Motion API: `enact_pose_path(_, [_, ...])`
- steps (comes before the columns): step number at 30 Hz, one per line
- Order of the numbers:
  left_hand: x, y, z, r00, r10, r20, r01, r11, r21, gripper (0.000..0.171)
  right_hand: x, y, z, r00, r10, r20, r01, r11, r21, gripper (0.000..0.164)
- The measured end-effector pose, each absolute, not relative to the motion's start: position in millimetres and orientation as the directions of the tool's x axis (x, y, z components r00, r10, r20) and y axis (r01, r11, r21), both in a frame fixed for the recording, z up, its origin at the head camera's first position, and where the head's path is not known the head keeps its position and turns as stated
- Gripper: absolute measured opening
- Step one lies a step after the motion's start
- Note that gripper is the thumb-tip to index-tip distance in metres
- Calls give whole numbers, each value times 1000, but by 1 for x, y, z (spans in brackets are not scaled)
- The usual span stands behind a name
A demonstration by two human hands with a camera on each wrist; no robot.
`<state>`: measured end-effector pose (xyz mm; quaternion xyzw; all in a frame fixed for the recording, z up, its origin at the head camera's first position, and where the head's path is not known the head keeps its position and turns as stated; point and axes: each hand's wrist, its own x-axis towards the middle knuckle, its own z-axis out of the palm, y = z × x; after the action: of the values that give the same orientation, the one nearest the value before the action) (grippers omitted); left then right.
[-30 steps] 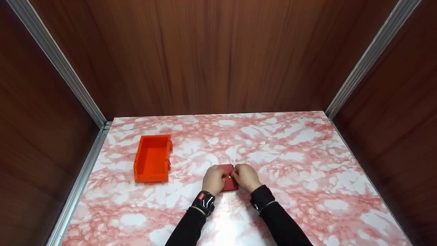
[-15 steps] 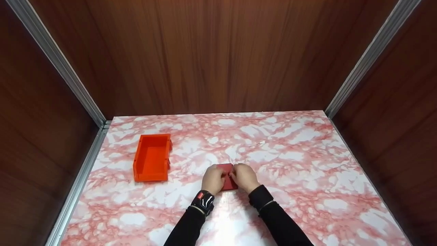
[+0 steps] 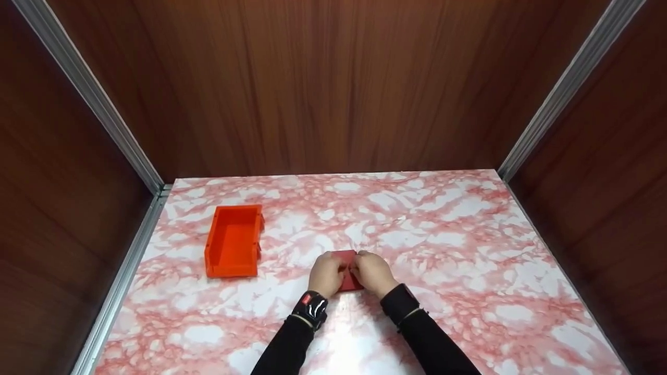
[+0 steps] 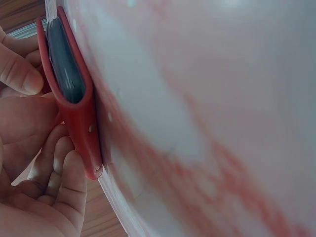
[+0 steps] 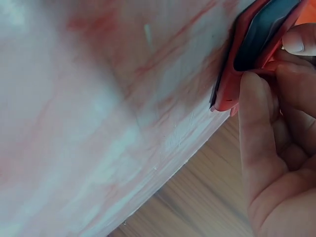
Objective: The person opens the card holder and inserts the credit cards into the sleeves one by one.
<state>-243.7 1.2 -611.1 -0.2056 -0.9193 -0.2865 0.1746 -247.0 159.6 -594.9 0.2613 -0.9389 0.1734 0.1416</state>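
A small red card holder (image 3: 344,255) lies on the table between both hands in the head view. Dark, glossy sleeves show inside its folded red cover (image 4: 79,123) in the left wrist view. My left hand (image 3: 326,274) holds the holder's left side with curled fingers, thumb over the cover. From the right, my right hand (image 3: 373,272) reaches over the holder's other edge. In the right wrist view its thumb and forefinger pinch a narrow red tab (image 5: 265,73) near the fold. Fingers hide much of the cover's top.
An orange open-front bin (image 3: 233,242) stands to the left on the pink-and-white marbled table (image 3: 443,312). Brown wood-grain panels (image 3: 323,88) with grey metal corner rails (image 3: 563,86) close in the back and both sides.
One second ago a small bright spot showed on the holder by my right fingertips; now they cover it. My right fingers have shifted slightly at the tab. Left hand and holder stay put.
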Motion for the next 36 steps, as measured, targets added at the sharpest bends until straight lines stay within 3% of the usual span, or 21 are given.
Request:
enact_pose_path(10, [-242,1,-610,-865,257,430,461,745,482,8,-239,159,-602,-772,-460,438,-581,791,-194,17])
enact_pose_path(20, [-242,2,-609,-870,252,424,457,734,502,7,-236,159,-601,-740,-506,443,-605,788,-111,14])
enact_pose_path(28, [-242,1,-609,-864,264,428,467,739,486,7,-232,156,-601,-754,-522,399,-585,809,-48,11])
enact_pose_path(36, [-241,1,-610,-863,261,433,463,751,470,8,-227,158,-604,-765,-481,429,-573,812,-112,9])
